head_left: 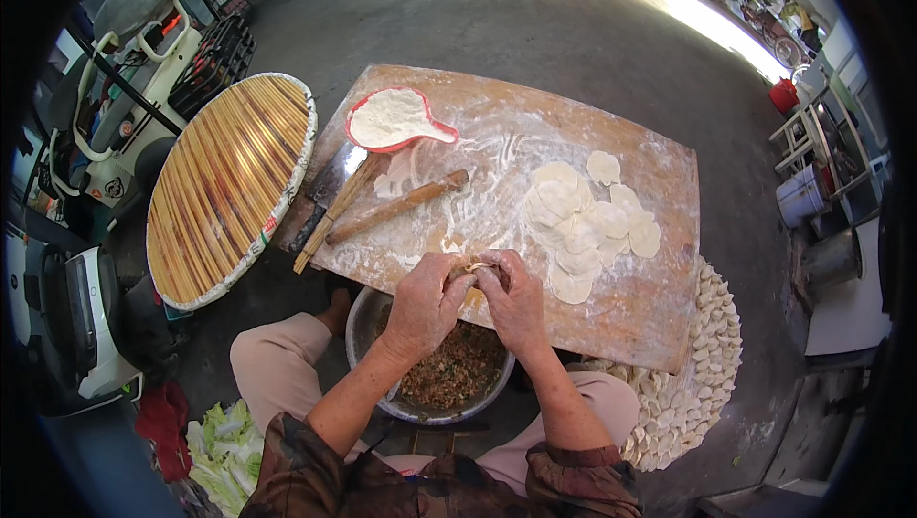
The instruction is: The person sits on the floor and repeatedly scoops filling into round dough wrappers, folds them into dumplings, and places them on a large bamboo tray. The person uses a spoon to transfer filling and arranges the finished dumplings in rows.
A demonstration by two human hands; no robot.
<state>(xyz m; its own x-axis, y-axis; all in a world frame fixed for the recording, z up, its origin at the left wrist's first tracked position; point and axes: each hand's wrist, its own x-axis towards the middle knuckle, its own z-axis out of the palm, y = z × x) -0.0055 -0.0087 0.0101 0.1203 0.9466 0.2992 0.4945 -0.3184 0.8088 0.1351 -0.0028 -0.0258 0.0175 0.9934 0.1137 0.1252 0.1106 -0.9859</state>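
Between the fingertips of my left hand (428, 301) and my right hand (514, 297) is a small dumpling (473, 268), pinched by both and mostly hidden by the fingers. Both hands are above the near edge of a floured wooden board (501, 110). Below them stands a metal bowl (358, 367) with minced filling (451, 367) in it. Right of my hands, round dough wrappers (566, 206) lie in an overlapping pile. To the left a wooden rolling pin (397, 207) lies on the board, beside a straw whisk brush (337, 206).
A red scoop (443, 133) of flour rests at the board's far left. Rows of dumplings (709, 346) cover a round tray below its right edge. A round slatted tray (229, 188) leans at left, near a scooter (136, 67). Cabbage leaves (226, 450) lie on the lower left.
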